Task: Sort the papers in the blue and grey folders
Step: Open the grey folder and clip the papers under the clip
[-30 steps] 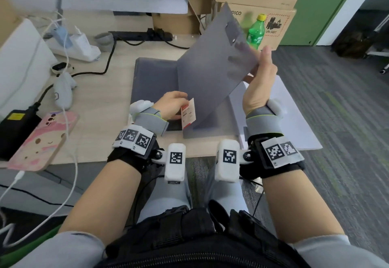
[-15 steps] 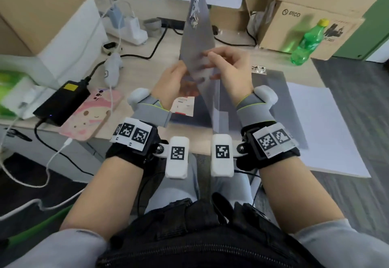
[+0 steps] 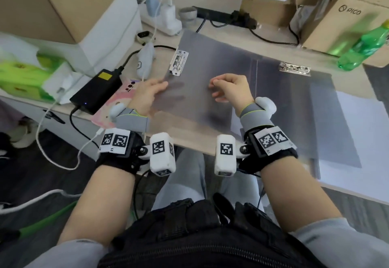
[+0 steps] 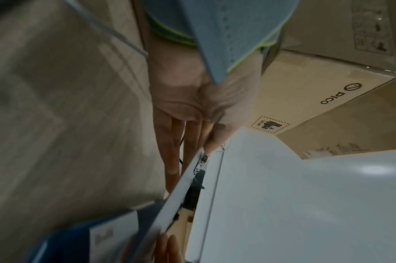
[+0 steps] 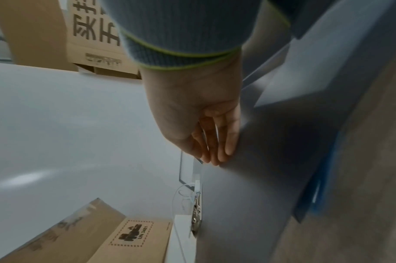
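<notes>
The grey folder (image 3: 284, 107) lies open on the desk, with a metal clip (image 3: 294, 68) at its far right. Its translucent grey cover (image 3: 202, 61) is folded over to the left and carries a second clip (image 3: 178, 63). My left hand (image 3: 150, 93) holds the cover's left edge, fingers (image 4: 170, 160) straight beneath it and showing through it, thumb at the edge. My right hand (image 3: 224, 87) hovers over the cover, loosely curled and holding nothing; its fingertips (image 5: 224, 153) touch the grey sheet. A blue folder edge (image 5: 323, 186) shows under the grey one. A white card (image 4: 112, 236) lies on blue.
White paper sheets (image 3: 357, 141) lie under the folder at the right. A pink phone (image 3: 109, 110), black power adapter (image 3: 96, 91), white controller (image 3: 145, 59) and cables crowd the left. A green bottle (image 3: 362, 51) and cardboard boxes (image 3: 341, 21) stand at the back right.
The grey cover stood upright between both hands; it has swung down to the left and lies nearly flat. My right hand has let go of it. The small card is hidden in the head view.
</notes>
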